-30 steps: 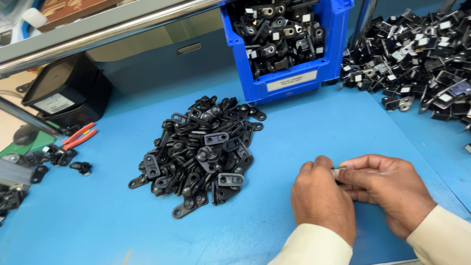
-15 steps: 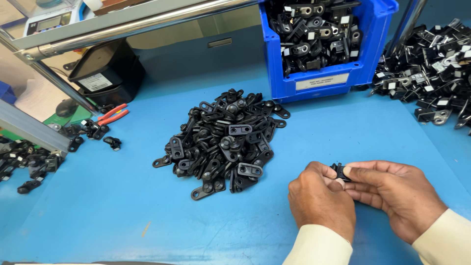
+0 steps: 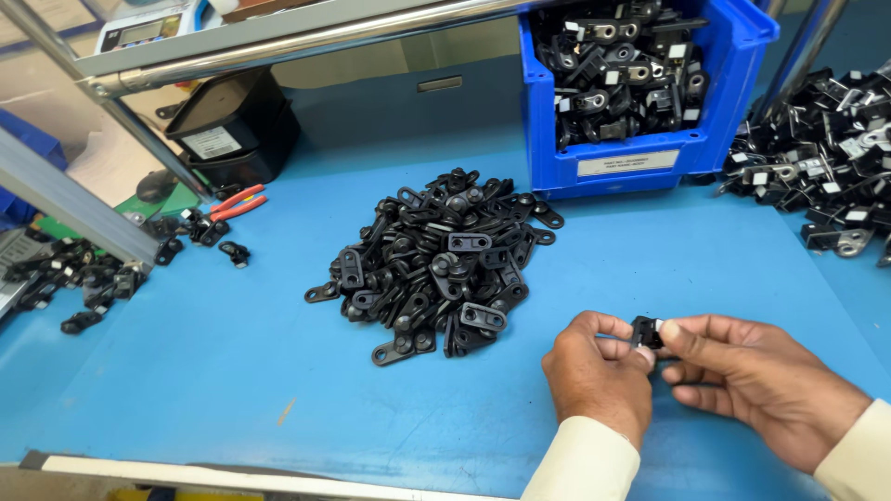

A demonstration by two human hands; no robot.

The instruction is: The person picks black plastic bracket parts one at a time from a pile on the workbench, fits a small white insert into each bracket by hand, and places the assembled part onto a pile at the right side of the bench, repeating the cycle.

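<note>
My left hand (image 3: pixel 599 376) and my right hand (image 3: pixel 756 380) meet low at the right of the blue table (image 3: pixel 232 371). Between their fingertips they pinch one small black plastic clip (image 3: pixel 646 331), both hands touching it. Just up and left of my hands lies a loose pile of black flat bracket parts (image 3: pixel 436 264) with round eyelets. Cream sleeves cover both wrists.
A blue bin (image 3: pixel 650 158) full of black clips stands behind the pile. Another heap of black clips with white tags (image 3: pixel 826 176) covers the far right. Red-handled pliers (image 3: pixel 237 202), a black box (image 3: pixel 232 130), a metal rail (image 3: pixel 306 42) and scattered black parts (image 3: pixel 83 278) sit left.
The view has shifted, so the pile and bin now sit further right. My hands stay together on the small clip, with the fingers turned slightly around it.
</note>
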